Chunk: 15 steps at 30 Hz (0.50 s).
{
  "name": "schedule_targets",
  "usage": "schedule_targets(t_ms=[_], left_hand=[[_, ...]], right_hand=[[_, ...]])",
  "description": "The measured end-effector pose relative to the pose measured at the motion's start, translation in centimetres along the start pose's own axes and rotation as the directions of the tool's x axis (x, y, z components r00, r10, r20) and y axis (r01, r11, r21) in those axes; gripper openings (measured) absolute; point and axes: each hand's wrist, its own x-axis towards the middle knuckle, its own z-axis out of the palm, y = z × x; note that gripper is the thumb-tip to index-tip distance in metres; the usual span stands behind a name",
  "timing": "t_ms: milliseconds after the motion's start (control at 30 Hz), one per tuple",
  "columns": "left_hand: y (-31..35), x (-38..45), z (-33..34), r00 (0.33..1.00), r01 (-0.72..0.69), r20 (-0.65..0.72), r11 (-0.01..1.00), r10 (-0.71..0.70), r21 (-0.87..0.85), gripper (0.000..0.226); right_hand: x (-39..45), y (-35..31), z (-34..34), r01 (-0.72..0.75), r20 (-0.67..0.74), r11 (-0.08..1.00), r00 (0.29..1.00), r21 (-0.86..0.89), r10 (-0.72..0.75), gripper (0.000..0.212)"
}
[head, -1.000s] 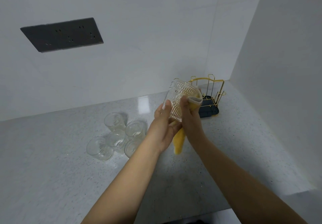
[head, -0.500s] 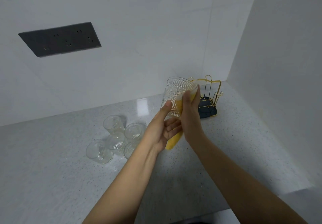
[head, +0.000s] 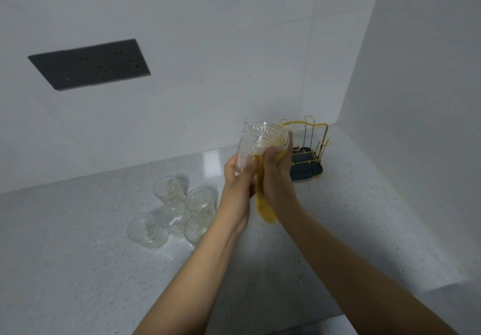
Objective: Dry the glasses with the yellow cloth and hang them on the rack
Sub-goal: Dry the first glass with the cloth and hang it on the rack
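Observation:
My left hand [head: 239, 178] grips the base of a clear embossed glass [head: 256, 142] held up over the counter, tilted with its mouth toward the right. My right hand [head: 277, 170] holds the yellow cloth [head: 264, 207], part of it pushed into the glass's mouth and the tail hanging down between my wrists. The gold wire rack [head: 311, 142] on its dark base stands in the corner just behind my right hand, with no glass on it. Several more clear glasses [head: 173, 209] stand grouped on the counter to the left.
The speckled grey counter [head: 78, 269] meets white walls at the back and right. A dark socket panel [head: 89, 64] is on the back wall. The counter's front edge [head: 338, 319] runs below my right forearm.
Both hands have turned the glass, its base now lower left. The cloth sits deeper in the mouth and my right hand wraps the rim. The view shifted slightly.

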Motion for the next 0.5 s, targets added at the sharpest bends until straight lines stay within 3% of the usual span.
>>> schedule_targets(t_ms=[133,200,267,367,433,500], left_hand=[[0.1,0.0,-0.3,0.971,0.233,0.092,0.962,-0.222,-0.140,0.067],[0.3,-0.1,-0.3,0.935,0.340,0.159,0.927,-0.316,-0.157,0.061],[0.6,0.1,-0.3,0.923,0.375,0.142,0.918,-0.358,-0.127,0.056],[0.4,0.6,0.4,0.945,0.323,0.080,0.942,-0.317,-0.090,0.067],[-0.5,0.7,0.8,0.977,0.214,0.054,0.965,-0.209,-0.152,0.074],[-0.9,0.5,1.0,0.996,0.081,-0.017,0.991,-0.084,-0.102,0.065]], right_hand=[[1.3,-0.9,-1.2,-0.068,-0.017,0.993,0.998,-0.098,0.067,0.052],[2.3,-1.1,-1.9,-0.112,-0.029,0.992,0.993,-0.050,0.111,0.054],[2.4,-0.7,-2.1,-0.121,-0.046,0.993,0.992,0.001,0.121,0.051],[1.5,-0.2,-2.0,-0.053,-0.036,0.999,0.998,-0.013,0.052,0.047],[1.1,0.1,-1.9,-0.016,-0.024,0.999,1.000,-0.038,0.016,0.052],[0.9,0.1,-1.4,-0.025,-0.012,1.000,1.000,-0.002,0.025,0.055]])
